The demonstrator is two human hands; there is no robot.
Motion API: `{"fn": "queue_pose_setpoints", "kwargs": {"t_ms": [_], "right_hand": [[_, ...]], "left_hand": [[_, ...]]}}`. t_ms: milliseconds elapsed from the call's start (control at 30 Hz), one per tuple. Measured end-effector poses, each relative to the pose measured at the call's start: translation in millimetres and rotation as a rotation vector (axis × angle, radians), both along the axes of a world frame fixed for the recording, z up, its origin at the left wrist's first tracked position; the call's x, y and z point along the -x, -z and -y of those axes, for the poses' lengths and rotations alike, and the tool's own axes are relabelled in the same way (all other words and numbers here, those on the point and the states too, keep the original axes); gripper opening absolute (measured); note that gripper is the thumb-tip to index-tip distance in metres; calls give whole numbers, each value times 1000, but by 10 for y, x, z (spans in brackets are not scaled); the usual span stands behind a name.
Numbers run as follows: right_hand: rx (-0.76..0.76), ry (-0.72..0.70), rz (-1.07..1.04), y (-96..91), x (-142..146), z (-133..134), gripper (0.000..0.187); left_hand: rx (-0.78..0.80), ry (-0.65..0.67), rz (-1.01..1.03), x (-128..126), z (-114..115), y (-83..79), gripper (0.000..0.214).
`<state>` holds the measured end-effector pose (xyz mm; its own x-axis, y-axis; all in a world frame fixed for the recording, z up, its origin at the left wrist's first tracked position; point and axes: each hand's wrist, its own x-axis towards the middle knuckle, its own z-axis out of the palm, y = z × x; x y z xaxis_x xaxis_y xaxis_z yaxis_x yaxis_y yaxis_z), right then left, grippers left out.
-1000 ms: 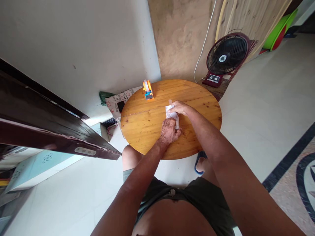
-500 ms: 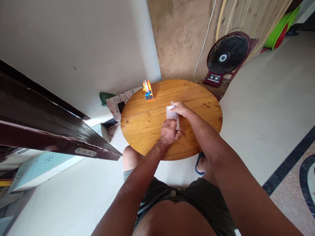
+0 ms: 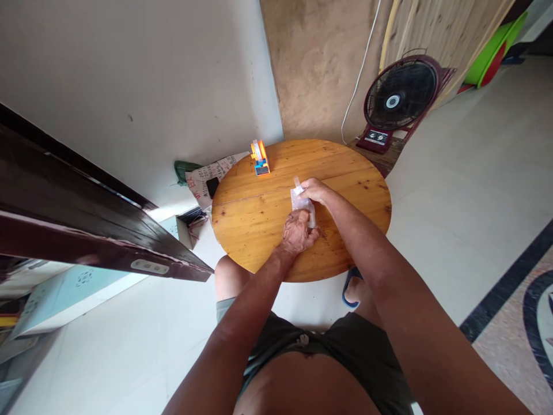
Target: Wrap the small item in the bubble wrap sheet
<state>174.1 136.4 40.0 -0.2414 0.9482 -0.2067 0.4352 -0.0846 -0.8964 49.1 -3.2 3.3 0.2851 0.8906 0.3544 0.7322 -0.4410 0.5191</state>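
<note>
**Both hands on the packet**

Head view: the left hand pinned the small white packet at mid-tabletop, the right hand pinching its far end, lifted slightly from a second ago. The orange dispenser stood apart.

Table: round, wooden, with visible plank seams.
Far left edge: orange and blue tape dispenser, standing alone.
Centre: small white plastic packet, under both hands.
</note>
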Motion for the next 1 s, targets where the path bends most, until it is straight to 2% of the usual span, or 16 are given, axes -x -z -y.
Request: {"fn": "queue_pose_setpoints", "kwargs": {"t_ms": [167,333,567,833,1000], "right_hand": [[-61,40,-97,41,-51,30,19],[-119,57,-157,-8,-101,95,23],[-235,-25,-23,-34,-89,271,19],[-245,37,23,8,-146,355,14],[-278,24,47,-33,-163,386,12]], "left_hand": [[-51,19,-9,33,15,2,29],[-56,58,-38,103,56,-47,29],[-5,115,-96,191,-7,-59,33],[20,253,-114,278,-115,-156,33],[29,242,-72,306,-59,-131,34]]}}
